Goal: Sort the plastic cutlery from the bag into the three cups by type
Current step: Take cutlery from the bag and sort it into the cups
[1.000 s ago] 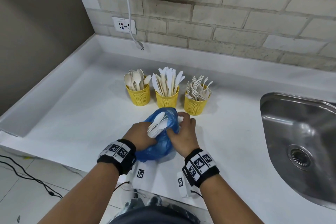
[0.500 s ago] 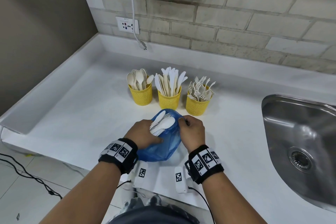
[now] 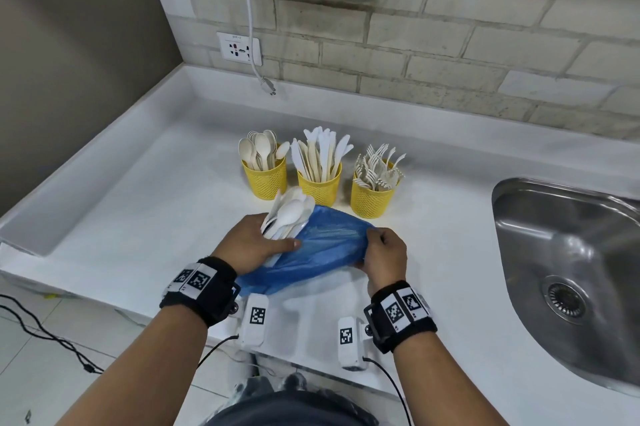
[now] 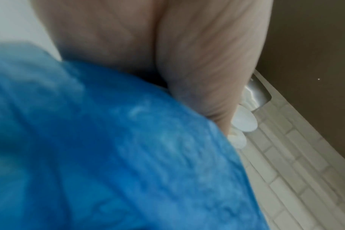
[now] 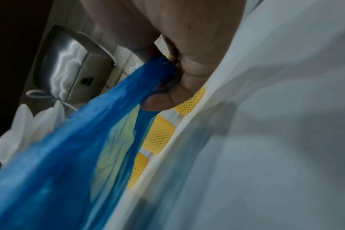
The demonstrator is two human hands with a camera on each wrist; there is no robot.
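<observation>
A blue plastic bag lies stretched on the white counter between my hands. My left hand grips a bundle of white plastic spoons sticking out of the bag's left end. My right hand pinches the bag's right edge; the right wrist view shows the bunched blue film between thumb and fingers. Behind the bag stand three yellow mesh cups: the left cup holds spoons, the middle cup knives, the right cup forks.
A steel sink is set into the counter at the right. A brick wall with a socket and a hanging white cord stands behind. The counter has a raised rim at left and back. Black cables lie on the floor.
The bag has been pulled open and stretched sideways. My right hand has moved right with the bag's edge, and the spoon bundle in my left hand now stands further out of the bag.
</observation>
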